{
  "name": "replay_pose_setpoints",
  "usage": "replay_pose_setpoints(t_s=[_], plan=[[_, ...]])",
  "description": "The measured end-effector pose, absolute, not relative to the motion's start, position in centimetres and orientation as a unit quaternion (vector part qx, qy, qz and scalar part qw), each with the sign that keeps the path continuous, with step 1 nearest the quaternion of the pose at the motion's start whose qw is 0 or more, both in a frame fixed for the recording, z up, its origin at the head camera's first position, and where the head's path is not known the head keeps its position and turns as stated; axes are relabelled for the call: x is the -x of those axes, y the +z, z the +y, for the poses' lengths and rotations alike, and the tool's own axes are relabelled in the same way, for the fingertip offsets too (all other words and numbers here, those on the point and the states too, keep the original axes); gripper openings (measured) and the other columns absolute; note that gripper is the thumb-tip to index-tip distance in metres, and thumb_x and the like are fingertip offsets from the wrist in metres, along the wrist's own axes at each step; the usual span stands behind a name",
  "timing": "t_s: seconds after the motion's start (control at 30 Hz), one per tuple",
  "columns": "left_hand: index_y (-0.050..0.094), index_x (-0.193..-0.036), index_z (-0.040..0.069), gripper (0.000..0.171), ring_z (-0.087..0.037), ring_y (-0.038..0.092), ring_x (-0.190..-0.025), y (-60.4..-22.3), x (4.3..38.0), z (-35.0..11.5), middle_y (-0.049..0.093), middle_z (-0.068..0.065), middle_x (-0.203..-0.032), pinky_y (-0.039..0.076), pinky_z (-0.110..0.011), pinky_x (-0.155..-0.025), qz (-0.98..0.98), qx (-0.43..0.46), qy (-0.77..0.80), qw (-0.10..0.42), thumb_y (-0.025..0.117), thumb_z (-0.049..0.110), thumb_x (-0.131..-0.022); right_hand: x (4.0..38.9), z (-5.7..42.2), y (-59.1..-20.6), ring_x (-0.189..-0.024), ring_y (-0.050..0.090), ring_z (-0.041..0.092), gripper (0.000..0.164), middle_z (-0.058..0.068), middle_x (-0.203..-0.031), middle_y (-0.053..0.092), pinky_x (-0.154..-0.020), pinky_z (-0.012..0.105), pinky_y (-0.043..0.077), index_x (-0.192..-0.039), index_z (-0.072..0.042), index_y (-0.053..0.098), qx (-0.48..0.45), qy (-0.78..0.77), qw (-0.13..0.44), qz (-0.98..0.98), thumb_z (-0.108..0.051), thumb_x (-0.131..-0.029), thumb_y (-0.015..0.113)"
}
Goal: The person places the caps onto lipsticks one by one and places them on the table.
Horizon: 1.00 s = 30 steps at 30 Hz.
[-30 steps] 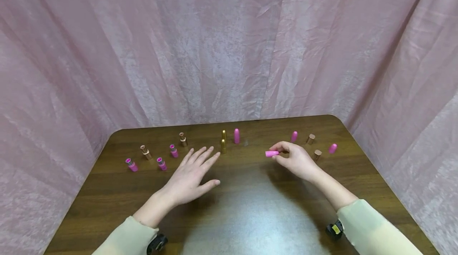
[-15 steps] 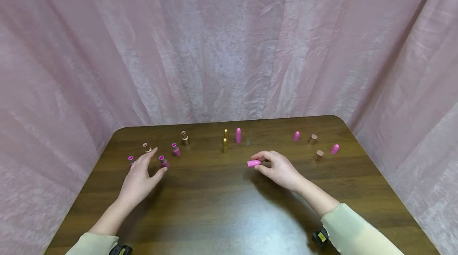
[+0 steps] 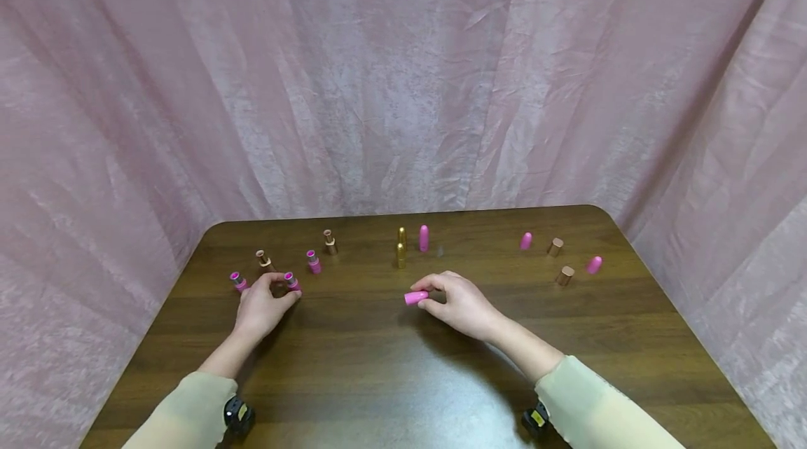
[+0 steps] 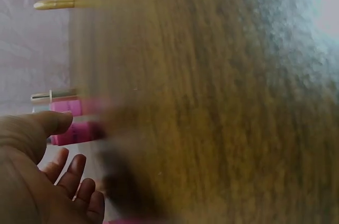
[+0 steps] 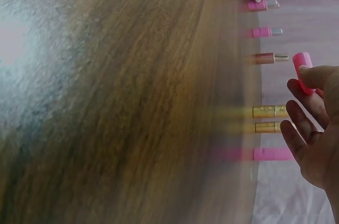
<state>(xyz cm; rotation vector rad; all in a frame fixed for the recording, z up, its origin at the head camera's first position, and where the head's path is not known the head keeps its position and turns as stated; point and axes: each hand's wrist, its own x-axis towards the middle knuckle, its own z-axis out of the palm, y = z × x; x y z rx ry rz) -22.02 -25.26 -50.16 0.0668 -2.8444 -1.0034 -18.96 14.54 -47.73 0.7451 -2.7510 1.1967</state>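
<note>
My right hand (image 3: 460,305) pinches a pink lipstick cap (image 3: 415,298) between thumb and fingers, held nearly level above the middle of the table. In the right wrist view the cap (image 5: 303,73) shows between thumb and forefinger, the other fingers spread loosely. On the left, my left hand (image 3: 261,307) reaches around an uncapped pink lipstick tube (image 3: 292,282) standing on the table. The left wrist view has this tube (image 4: 77,133) between thumb and fingertips, with a gap on the finger side. Another uncapped pink tube (image 3: 239,281) stands just beyond the hand's left side.
Nearby stand another uncapped pink tube (image 3: 314,262) and two rose-gold tubes (image 3: 265,262), (image 3: 330,242). Two gold lipsticks (image 3: 401,256) and a capped pink lipstick (image 3: 424,239) stand at the back middle. Pink caps (image 3: 594,265) and rose-gold caps (image 3: 564,276) are on the right. A curtain (image 3: 403,85) hangs behind.
My left hand has moved left from mid-table, then lowered around the front pink tube. My right hand has carried the pink cap leftward and slightly nearer.
</note>
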Motion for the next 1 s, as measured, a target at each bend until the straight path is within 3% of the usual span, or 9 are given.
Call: replay_pose_setpoints(t_s=[0.3,0.5,0.83,1.0], plan=[[0.066,-0.121,0.003,0.042,-0.047,0.055,-0.120,-50.5,22.3,-24.9,0.071,-0.017,-0.121,0.039,-0.058,-0.096,-0.947,-0.044,-0.312,0.064,0.076,0.032,-0.092,18.9,15.4,-48.3,-0.109,0.061,0.013,0.023,-0.010,-0.107,0.069,-0.096,0.041,0.050,-0.112,-0.023,0.076,-0.219,0.390,0.026,-0.894,-0.020,-0.091,0.080],[0.069,-0.115,0.005,0.035,-0.042,0.061,-0.116,-50.4,22.2,-24.6,0.072,-0.016,-0.117,0.045,-0.056,-0.090,-0.948,-0.036,-0.308,0.077,0.077,0.030,-0.091,18.9,16.1,-48.3,-0.109,0.061,0.014,0.022,-0.012,-0.107,0.069,-0.096,0.041,0.050,-0.111,-0.021,0.076,-0.222,0.388,0.041,-0.894,-0.018,-0.090,0.081],[0.072,-0.104,0.010,0.025,-0.038,0.057,-0.106,-48.5,20.5,-22.6,0.075,-0.009,-0.102,0.039,-0.054,-0.092,-0.951,0.068,-0.271,0.131,0.082,0.022,-0.085,19.2,18.0,-48.4,-0.108,0.059,0.013,0.023,-0.012,-0.108,0.071,-0.096,0.042,0.048,-0.110,-0.017,0.077,-0.225,0.382,0.083,-0.892,-0.016,-0.088,0.082],[0.074,-0.106,0.015,0.024,-0.036,0.056,-0.110,-47.9,19.9,-20.9,0.074,-0.004,-0.107,0.038,-0.054,-0.093,-0.950,0.130,-0.240,0.153,0.083,0.022,-0.084,19.2,19.5,-48.5,-0.108,0.058,0.014,0.024,-0.012,-0.108,0.070,-0.095,0.043,0.048,-0.110,-0.020,0.077,-0.214,0.371,0.102,-0.898,-0.016,-0.087,0.083]])
